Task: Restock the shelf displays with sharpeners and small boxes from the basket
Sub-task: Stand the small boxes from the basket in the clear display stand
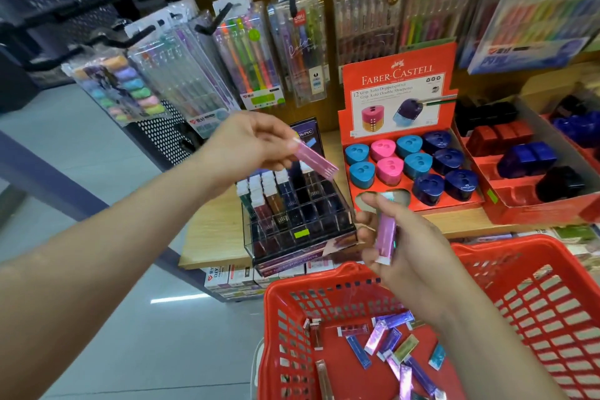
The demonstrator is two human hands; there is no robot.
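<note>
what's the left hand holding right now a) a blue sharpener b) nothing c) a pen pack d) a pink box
d: the left hand pinches a pink box by one end, above the clear display.

Bright even indoor light, glare on hanging packs, blurred, bowed edges.

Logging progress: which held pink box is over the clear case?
The tilted box in the left hand, above the clear case; the upright box in the right hand is beside it.
</note>
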